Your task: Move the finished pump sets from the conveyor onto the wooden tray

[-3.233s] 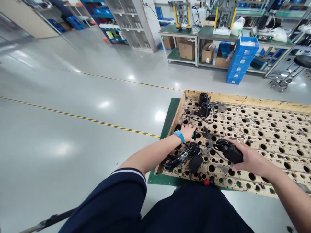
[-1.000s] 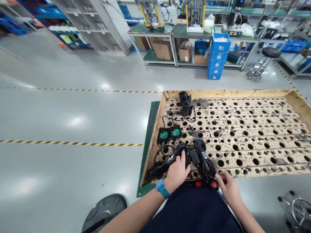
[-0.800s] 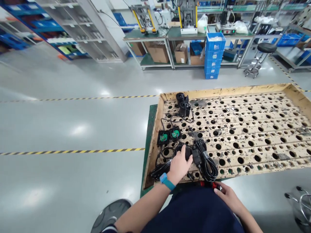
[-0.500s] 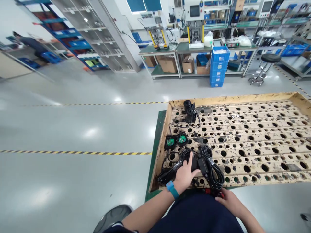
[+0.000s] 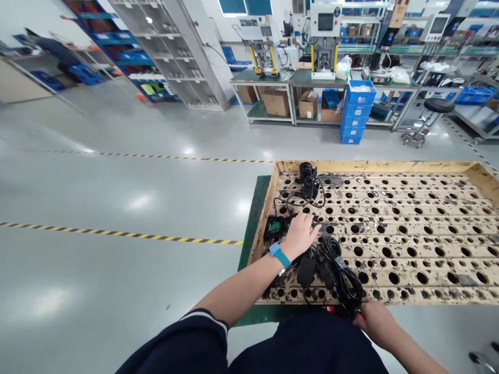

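My left hand [image 5: 300, 234], with a blue-green wristband, lies over a black square housing at the left of the perforated tray [image 5: 390, 166]. Its thumb is stretched out apart from the fingers, and the hand covers most of that housing. Just left of it sits a second black housing with a green circuit board [image 5: 274, 227]. At the tray's near edge my right hand [image 5: 376, 322] is closed round a red-handled tool [image 5: 360, 316], mostly hidden. Beside that hand lies a coiled black cable [image 5: 343, 272]. A black box-shaped adapter [image 5: 307, 267] rests between the hands.
Black cylindrical parts with cables [image 5: 309, 182] stand at the tray's far left corner. Beyond the tray are a stack of blue crates [image 5: 356, 111], a stool [image 5: 438, 106] and workbenches with machines [image 5: 325, 39]. A person [image 5: 54, 49] is at the far left.
My left hand has moved forward from the bundled cable and adapter onto the right-hand circuit-board housing. The adapter is uncovered. My right hand stays at the near edge with the red-handled tool.
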A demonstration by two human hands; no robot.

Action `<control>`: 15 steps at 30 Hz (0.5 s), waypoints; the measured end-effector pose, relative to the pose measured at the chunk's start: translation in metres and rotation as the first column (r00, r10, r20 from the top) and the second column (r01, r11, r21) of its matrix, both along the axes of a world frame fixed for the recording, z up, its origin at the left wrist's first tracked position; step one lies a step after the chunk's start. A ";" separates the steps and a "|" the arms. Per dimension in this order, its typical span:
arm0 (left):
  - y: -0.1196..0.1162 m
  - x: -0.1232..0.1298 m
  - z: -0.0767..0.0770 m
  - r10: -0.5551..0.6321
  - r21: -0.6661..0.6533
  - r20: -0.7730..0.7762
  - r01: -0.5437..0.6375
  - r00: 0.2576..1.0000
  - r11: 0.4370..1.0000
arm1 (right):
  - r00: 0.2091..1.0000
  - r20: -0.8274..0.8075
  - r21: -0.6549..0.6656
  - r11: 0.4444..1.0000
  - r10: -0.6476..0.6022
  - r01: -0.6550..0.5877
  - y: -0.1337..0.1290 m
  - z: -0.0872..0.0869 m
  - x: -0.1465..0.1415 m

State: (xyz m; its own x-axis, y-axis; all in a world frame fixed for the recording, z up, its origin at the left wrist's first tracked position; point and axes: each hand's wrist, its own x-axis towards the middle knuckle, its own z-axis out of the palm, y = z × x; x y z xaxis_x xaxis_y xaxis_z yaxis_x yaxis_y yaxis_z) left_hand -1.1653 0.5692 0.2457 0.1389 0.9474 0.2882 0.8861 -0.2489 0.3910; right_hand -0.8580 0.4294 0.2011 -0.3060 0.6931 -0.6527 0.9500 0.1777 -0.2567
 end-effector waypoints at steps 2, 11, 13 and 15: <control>-0.007 0.019 -0.003 -0.060 -0.044 0.046 0.062 0.997 0.997 | 0.974 -0.157 -0.089 0.984 -0.165 0.152 -0.007 -0.009 0.003; -0.080 0.074 -0.049 -0.634 -0.260 -0.074 0.599 0.769 0.757 | 0.660 -0.454 -0.467 0.791 -0.598 0.395 -0.026 -0.064 0.010; -0.077 0.079 -0.050 -0.665 -0.287 -0.128 0.614 0.736 0.735 | 0.572 -0.520 -0.541 0.762 -0.635 0.355 -0.027 -0.071 0.005; -0.070 0.086 -0.049 -0.703 -0.297 -0.156 0.646 0.694 0.704 | 0.469 -0.568 -0.619 0.727 -0.676 0.298 -0.026 -0.074 -0.004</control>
